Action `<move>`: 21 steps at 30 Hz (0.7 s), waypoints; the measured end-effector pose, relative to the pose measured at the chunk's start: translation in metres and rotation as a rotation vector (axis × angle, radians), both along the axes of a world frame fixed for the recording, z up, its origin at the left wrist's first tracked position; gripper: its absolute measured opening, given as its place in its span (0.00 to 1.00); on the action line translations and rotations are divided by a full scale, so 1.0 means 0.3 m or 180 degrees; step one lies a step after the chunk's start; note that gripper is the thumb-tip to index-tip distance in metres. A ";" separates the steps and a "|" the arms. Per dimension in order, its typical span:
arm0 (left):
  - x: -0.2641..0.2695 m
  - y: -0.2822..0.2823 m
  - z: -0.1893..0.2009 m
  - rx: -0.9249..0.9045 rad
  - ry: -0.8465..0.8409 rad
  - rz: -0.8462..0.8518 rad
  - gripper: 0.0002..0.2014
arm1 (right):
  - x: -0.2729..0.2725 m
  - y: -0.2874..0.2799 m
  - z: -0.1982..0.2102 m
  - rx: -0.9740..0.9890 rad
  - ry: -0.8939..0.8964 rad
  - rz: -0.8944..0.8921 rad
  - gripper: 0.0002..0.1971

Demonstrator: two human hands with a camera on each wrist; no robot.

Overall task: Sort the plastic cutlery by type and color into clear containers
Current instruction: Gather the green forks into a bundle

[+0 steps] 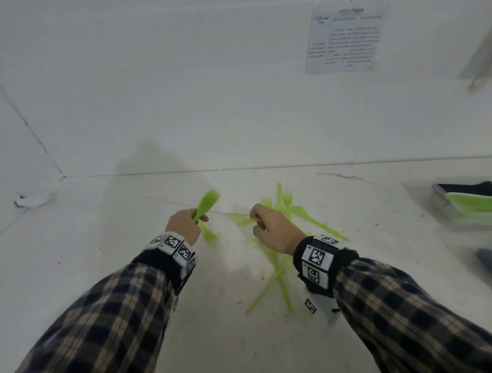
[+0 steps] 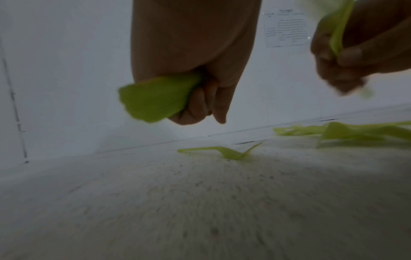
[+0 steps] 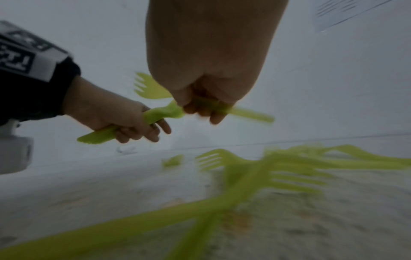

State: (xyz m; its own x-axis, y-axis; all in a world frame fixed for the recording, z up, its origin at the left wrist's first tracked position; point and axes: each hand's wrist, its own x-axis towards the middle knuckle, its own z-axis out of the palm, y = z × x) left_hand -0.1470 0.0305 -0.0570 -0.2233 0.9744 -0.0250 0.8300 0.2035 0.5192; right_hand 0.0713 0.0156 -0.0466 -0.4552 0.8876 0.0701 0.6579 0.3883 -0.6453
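head view evenly lit, soft shadow on the wall (image 1: 160, 156). both wrist views dim, grainy, motion-blurred; loose forks (image 3: 278, 168) smeared. wide-angle bending at edges.

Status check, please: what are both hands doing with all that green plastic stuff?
Left hand grips green forks. Right hand pinches one fork above the loose pile. Clear container at right, nothing in the way.
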 end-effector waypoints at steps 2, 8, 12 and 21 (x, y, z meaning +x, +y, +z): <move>-0.004 0.044 -0.009 -0.0145 0.0216 -0.0233 0.19 | 0.052 0.032 -0.002 -0.0177 -0.0509 -0.0427 0.06; -0.012 0.133 -0.035 -0.0596 0.1219 -0.0981 0.20 | 0.126 0.066 -0.031 -0.0330 -0.2000 -0.0306 0.15; -0.015 0.155 -0.049 -0.0732 0.1319 -0.1015 0.15 | 0.120 0.070 -0.047 -0.0441 -0.1810 -0.0401 0.18; -0.007 0.131 -0.040 -0.0546 0.0886 -0.0695 0.15 | 0.103 0.127 -0.049 -0.0815 -0.0368 -0.0914 0.16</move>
State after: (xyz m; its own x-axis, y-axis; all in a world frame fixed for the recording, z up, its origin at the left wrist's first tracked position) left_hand -0.1492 0.0699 -0.0691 -0.0324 0.9867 -0.1594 0.9677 0.0709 0.2420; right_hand 0.1024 0.0536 -0.0613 -0.1780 0.9620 -0.2069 0.7901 0.0144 -0.6128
